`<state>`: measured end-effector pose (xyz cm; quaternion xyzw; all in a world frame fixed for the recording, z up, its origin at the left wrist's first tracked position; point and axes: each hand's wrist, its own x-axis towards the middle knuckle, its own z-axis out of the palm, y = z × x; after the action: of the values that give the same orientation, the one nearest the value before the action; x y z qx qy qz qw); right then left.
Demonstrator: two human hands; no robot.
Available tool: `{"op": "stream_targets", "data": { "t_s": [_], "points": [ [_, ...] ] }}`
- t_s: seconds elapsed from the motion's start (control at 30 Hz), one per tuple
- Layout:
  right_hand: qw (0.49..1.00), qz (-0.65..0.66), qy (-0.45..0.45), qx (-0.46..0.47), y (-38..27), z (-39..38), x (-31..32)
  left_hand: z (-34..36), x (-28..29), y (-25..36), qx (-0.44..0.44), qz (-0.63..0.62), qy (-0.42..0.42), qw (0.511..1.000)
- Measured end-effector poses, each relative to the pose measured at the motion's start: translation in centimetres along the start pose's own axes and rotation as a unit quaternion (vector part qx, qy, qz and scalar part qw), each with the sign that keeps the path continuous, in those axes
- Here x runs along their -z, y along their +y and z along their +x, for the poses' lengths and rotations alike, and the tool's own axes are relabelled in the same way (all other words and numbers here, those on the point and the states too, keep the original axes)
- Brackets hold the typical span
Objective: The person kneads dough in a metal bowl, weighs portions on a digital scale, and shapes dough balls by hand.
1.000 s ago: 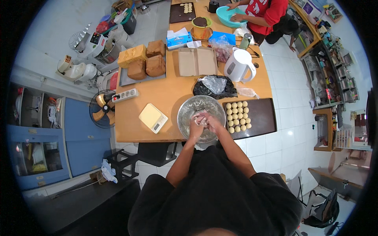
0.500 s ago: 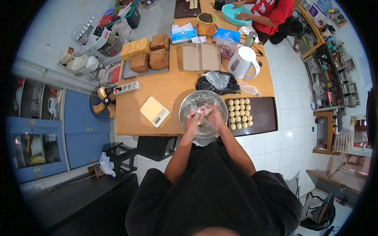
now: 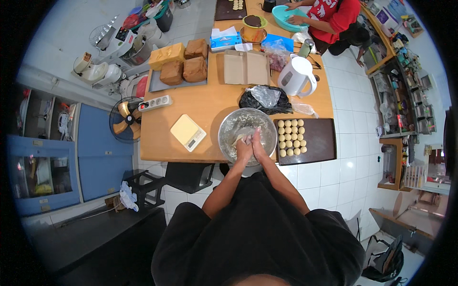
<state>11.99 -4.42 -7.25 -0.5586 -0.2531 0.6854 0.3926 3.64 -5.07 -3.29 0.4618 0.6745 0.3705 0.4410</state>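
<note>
A round metal bowl (image 3: 223, 136) stands at the table's near edge, its inside streaked with pale flour or dough. Over it my two hands meet. My left hand (image 3: 244, 147) has its fingers bent in against the other palm. My right hand (image 3: 258, 144) is held on edge, its floury fingers stretched out. Whatever lies between the palms is hidden. Part of a pale lump, seemingly dough (image 3: 237, 138), shows beside my left fingers. Right of the bowl, a dark baking tray (image 3: 318, 143) bears rows of small round dough balls (image 3: 288, 137).
Left of the bowl lies a kitchen scale (image 3: 188, 132). Beyond are a black plastic bag (image 3: 248, 101), a white kettle (image 3: 296, 76), an opened carton (image 3: 246, 67), a power strip (image 3: 155, 103) and loaves (image 3: 171, 71) on a tray. A co-worker in red (image 3: 334, 21) reaches into a turquoise basin (image 3: 282, 20).
My hands have come together palm to palm and sunk slightly nearer me; the dough piece seen between my fingers is now hidden. The view has shifted slightly.
</note>
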Motion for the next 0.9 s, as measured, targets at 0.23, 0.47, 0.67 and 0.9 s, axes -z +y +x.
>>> {"op": "stream_targets", "data": {
  "t_s": [0.23,0.47,0.67,0.9],
  "points": [
    [0.998,0.028,-0.005,-0.05,-0.6,-1.9,0.5,1.5,3.4,1.4,0.088,-0.054,-0.039,0.994],
    [0.965,0.258,-0.013,-0.044,-0.8,-1.9,-1.6,0.9,2.5,0.4,-0.09,-0.016,-0.129,0.987],
    [0.988,0.133,0.03,-0.072,-0.1,-1.0,0.6,1.9,2.5,-1.4,-0.126,-0.061,0.018,0.99],
    [0.996,-0.006,0.089,0.03,0.2,-0.7,-0.4,2.3,3.2,-3.4,0.013,-0.104,-0.034,0.994]
  ]
}}
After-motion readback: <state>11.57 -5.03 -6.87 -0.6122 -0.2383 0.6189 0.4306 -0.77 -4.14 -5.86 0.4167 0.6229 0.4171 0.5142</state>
